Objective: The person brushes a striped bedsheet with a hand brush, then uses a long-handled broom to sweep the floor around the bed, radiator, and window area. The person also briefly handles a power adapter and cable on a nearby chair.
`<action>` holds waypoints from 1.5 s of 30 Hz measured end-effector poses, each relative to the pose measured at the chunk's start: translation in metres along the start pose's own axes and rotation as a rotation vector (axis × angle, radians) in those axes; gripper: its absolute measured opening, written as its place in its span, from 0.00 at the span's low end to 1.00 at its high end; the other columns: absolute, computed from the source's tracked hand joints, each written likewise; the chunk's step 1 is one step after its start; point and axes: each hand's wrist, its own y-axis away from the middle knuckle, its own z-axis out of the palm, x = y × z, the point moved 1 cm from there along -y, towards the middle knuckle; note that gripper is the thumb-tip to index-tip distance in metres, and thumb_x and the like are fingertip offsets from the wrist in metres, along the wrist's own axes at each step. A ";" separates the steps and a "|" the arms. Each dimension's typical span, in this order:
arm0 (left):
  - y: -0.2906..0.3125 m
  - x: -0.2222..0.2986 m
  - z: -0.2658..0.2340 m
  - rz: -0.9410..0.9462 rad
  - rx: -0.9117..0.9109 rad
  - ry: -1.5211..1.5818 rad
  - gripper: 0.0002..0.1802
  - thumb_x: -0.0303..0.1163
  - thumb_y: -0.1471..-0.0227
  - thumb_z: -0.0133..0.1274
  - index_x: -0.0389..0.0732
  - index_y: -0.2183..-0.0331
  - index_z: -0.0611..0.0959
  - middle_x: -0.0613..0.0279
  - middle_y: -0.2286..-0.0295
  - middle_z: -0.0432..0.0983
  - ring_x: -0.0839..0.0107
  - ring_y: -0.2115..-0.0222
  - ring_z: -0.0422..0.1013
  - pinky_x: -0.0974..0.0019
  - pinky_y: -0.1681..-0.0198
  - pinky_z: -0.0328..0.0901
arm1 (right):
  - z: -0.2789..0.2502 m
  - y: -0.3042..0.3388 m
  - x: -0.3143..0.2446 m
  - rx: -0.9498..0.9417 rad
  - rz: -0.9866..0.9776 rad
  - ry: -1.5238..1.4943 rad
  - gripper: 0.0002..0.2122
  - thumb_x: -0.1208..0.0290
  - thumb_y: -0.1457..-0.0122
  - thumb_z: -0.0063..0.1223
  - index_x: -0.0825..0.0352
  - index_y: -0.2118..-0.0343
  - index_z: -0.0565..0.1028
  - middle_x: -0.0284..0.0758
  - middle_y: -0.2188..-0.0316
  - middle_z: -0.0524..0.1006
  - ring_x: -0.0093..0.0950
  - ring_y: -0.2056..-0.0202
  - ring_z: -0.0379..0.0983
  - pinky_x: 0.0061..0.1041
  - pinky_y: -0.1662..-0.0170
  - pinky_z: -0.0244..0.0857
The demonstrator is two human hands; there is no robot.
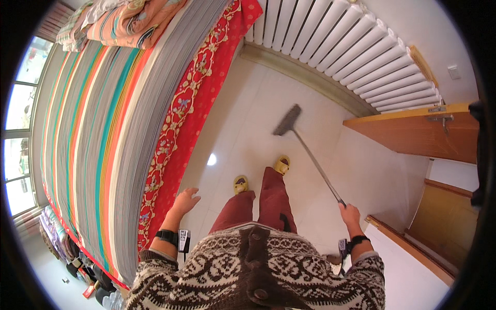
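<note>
My right hand (350,214) is closed around the top end of the long handle of a broom (316,164). The handle slants away to the left, down to a dark grey head that rests on the pale tiled floor (258,93) ahead of my feet. Slight blur softens the head's edges. My left hand (185,200) hangs with nothing in it, its fingers loosely apart, near the red flowered edge of the bed cover. Each wrist wears a black strap with a small device.
A bed (98,134) under a striped cover fills the left, with folded bedding (129,23) at its far end. A white radiator (341,46) lines the far wall. To the right, a wooden door (418,129) stands ajar. My yellow slippers (282,165) are on the floor.
</note>
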 end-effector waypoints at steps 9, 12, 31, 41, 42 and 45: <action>0.044 0.045 0.005 -0.240 0.137 0.024 0.21 0.36 0.56 0.55 0.37 0.58 0.77 0.50 0.60 0.74 0.55 0.57 0.69 0.60 0.55 0.64 | -0.082 -0.235 -0.261 -0.107 -0.394 -0.131 0.24 0.48 0.45 0.40 0.67 0.65 0.77 0.45 0.64 0.76 0.43 0.59 0.71 0.40 0.56 0.64; 0.050 0.069 0.015 -0.357 0.103 0.088 0.21 0.36 0.56 0.55 0.37 0.59 0.78 0.50 0.61 0.74 0.57 0.58 0.70 0.61 0.56 0.65 | -0.100 -0.277 -0.301 -0.114 -0.368 -0.191 0.24 0.48 0.45 0.40 0.67 0.65 0.77 0.45 0.64 0.76 0.42 0.58 0.71 0.40 0.56 0.64; -0.117 0.247 0.006 0.042 -0.082 -0.119 0.22 0.37 0.55 0.54 0.37 0.57 0.76 0.50 0.59 0.73 0.55 0.57 0.69 0.60 0.54 0.64 | 0.019 -0.130 0.121 -0.287 0.250 -0.529 0.26 0.44 0.46 0.42 0.70 0.76 0.74 0.41 0.81 0.74 0.36 0.77 0.73 0.35 0.73 0.67; -0.141 0.273 -0.007 0.105 -0.186 -0.331 0.23 0.39 0.55 0.54 0.39 0.56 0.76 0.51 0.59 0.73 0.56 0.57 0.69 0.60 0.53 0.63 | 0.088 -0.194 0.063 -0.260 0.354 -0.826 0.29 0.42 0.45 0.37 0.71 0.75 0.74 0.46 0.81 0.75 0.39 0.81 0.73 0.37 0.75 0.69; -0.142 0.276 -0.012 0.150 -0.189 -0.341 0.23 0.39 0.55 0.54 0.39 0.56 0.76 0.50 0.59 0.73 0.56 0.57 0.69 0.60 0.53 0.63 | 0.098 -0.188 0.058 -0.290 0.377 -0.852 0.29 0.43 0.45 0.37 0.72 0.75 0.74 0.46 0.82 0.75 0.39 0.82 0.73 0.37 0.75 0.69; -0.148 0.279 -0.028 0.138 -0.188 -0.399 0.23 0.38 0.55 0.54 0.38 0.56 0.75 0.50 0.59 0.73 0.56 0.57 0.69 0.60 0.53 0.64 | 0.130 -0.128 0.058 -0.402 0.576 -1.112 0.29 0.43 0.45 0.39 0.72 0.76 0.74 0.45 0.83 0.74 0.37 0.85 0.72 0.35 0.76 0.69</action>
